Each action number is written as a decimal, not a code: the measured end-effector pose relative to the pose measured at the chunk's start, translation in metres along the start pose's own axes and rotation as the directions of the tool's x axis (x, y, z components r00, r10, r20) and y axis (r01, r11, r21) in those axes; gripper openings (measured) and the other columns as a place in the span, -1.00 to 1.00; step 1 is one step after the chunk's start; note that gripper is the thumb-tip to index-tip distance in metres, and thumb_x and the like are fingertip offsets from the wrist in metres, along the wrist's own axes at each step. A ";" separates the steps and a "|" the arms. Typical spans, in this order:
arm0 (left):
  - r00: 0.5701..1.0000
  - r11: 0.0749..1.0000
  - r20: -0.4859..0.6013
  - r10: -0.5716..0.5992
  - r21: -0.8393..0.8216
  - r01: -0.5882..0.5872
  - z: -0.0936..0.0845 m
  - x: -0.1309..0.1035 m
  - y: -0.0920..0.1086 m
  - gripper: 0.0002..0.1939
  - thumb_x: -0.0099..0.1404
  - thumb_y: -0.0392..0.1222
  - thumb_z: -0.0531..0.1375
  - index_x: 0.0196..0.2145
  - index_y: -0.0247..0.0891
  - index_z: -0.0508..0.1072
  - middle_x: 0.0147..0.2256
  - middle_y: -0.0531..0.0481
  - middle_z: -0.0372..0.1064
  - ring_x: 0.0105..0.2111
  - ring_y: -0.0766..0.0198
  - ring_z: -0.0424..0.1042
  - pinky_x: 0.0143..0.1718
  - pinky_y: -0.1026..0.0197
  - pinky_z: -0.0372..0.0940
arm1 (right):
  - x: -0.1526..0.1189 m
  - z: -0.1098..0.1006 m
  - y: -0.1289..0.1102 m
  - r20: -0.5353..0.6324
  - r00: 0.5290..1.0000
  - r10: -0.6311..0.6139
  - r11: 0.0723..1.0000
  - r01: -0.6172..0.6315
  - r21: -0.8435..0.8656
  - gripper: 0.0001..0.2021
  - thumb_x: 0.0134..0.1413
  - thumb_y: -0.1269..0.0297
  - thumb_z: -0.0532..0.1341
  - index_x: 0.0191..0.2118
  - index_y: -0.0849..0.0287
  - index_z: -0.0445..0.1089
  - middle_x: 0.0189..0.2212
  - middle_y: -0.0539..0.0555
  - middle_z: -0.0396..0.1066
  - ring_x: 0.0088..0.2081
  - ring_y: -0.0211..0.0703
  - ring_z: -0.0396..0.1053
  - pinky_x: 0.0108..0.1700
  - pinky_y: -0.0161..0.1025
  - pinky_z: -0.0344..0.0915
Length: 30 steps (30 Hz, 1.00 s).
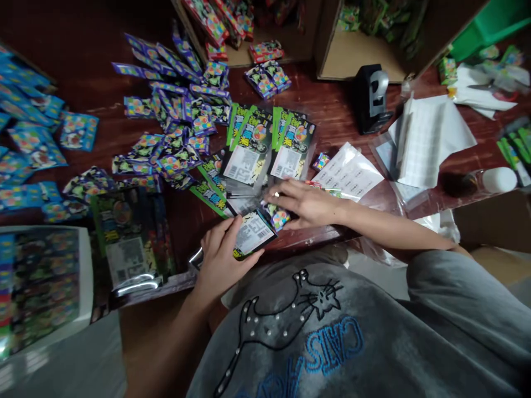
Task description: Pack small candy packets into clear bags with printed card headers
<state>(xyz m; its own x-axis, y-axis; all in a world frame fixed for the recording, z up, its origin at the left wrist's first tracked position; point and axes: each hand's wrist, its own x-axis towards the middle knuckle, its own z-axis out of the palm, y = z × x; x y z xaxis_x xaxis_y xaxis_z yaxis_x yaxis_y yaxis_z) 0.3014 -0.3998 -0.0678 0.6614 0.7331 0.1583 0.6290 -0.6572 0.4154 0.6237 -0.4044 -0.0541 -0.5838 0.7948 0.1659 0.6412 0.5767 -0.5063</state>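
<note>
Near the table's front edge, my left hand (224, 251) grips a black printed bag (254, 232) with a white label, thumb on top. Just right of it, my right hand (305, 204) has its fingers curled over a small purple candy packet (279, 217) at the bag's opening. Beyond my hands lie two stacks of black and green printed bags, a left stack (249, 149) and a right stack (292, 143). More green-edged bags (211, 182) fan out under and behind the held bag. A sheet of white stickers (350, 171) lies beyond my right wrist.
Purple packets (178, 127) are heaped at the back left, blue packets (31, 132) at the far left. Cardboard boxes with packets stand at the back. A black tape dispenser (371, 99), white sheets (427, 138) and a white-capped bottle (493, 180) are on the right.
</note>
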 end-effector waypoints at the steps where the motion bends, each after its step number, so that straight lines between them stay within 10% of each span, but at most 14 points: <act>1: 1.000 1.000 0.013 0.001 -0.009 -0.001 0.000 0.001 0.000 -0.10 0.37 0.06 0.38 0.52 -0.12 0.13 0.27 -0.28 0.36 0.21 -0.19 0.40 0.26 -0.13 0.26 | -0.005 0.001 -0.002 -0.069 0.997 0.038 0.999 -0.038 -0.005 -0.23 0.32 0.00 0.38 0.46 0.29 0.22 0.29 0.40 0.32 0.35 0.30 0.27 0.48 0.47 0.09; 5: 1.000 1.000 0.007 -0.013 -0.012 0.013 -0.002 0.007 0.007 -0.08 0.37 0.07 0.39 0.53 -0.12 0.11 0.27 -0.29 0.34 0.24 -0.18 0.38 0.29 -0.13 0.25 | -0.022 0.011 -0.020 -0.233 0.960 0.156 0.986 -0.167 -0.026 -0.18 0.28 -0.07 0.41 0.42 0.43 0.26 0.22 0.45 0.37 0.30 0.34 0.32 0.49 0.51 0.05; 12: 0.992 0.999 0.114 0.049 -0.016 -0.047 0.001 0.006 0.016 -0.12 0.38 0.06 0.36 0.52 -0.10 0.14 0.27 -0.31 0.36 0.23 -0.24 0.37 0.29 -0.23 0.23 | -0.051 0.025 -0.051 -0.044 0.990 0.133 0.982 -0.126 0.141 -0.11 0.35 -0.15 0.34 0.53 0.37 0.14 0.41 0.51 0.23 0.47 0.34 0.18 0.52 0.40 0.11; 16: 0.988 1.000 0.157 -0.011 -0.024 0.015 0.006 0.002 0.023 -0.12 0.38 0.07 0.35 0.52 -0.08 0.12 0.30 -0.30 0.32 0.26 -0.23 0.35 0.30 -0.23 0.23 | -0.065 0.041 -0.061 -0.148 0.957 0.248 0.946 -0.207 0.249 -0.15 0.49 0.07 0.24 0.62 0.32 -0.15 0.45 0.49 0.20 0.50 0.17 0.18 0.55 0.24 0.13; 19: 0.969 1.000 0.246 -0.007 -0.010 0.010 0.005 0.010 0.027 -0.07 0.33 0.11 0.39 0.51 -0.10 0.13 0.33 -0.31 0.31 0.26 -0.26 0.34 0.28 -0.25 0.24 | -0.071 0.053 -0.065 -0.202 0.923 0.326 0.931 -0.277 0.239 -0.19 0.45 -0.01 0.28 0.58 0.26 0.01 0.42 0.46 0.24 0.46 0.23 0.22 0.49 0.28 0.23; 25: 0.880 0.980 0.445 0.167 0.022 -0.197 -0.003 0.051 0.027 -0.02 0.20 0.10 0.49 0.45 -0.20 0.27 0.32 -0.34 0.34 0.28 -0.31 0.34 0.32 -0.24 0.26 | -0.079 0.043 -0.059 -0.119 0.965 0.232 0.972 -0.225 0.072 -0.35 0.39 0.11 0.35 0.44 0.29 0.26 0.33 0.44 0.30 0.39 0.29 0.22 0.49 0.42 0.12; 30: 0.724 0.944 0.626 0.290 -0.066 -0.322 -0.006 0.088 0.023 -0.33 0.40 -0.08 0.31 0.42 -0.05 0.36 0.15 -0.21 0.43 0.11 -0.09 0.48 0.15 -0.05 0.39 | -0.090 0.001 -0.050 -0.283 0.917 0.282 0.959 -0.266 0.096 -0.35 0.34 0.01 0.37 0.39 0.21 0.28 0.25 0.40 0.31 0.29 0.29 0.31 0.39 0.42 0.25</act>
<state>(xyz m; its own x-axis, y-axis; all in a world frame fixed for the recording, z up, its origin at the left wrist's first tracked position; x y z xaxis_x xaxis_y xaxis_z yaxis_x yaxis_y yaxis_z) 0.3714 -0.3488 -0.0389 0.9171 0.2304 -0.3252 0.3542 -0.8452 0.4003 0.6435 -0.5049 -0.0449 -0.2133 0.9449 0.2484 0.7224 0.3237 -0.6110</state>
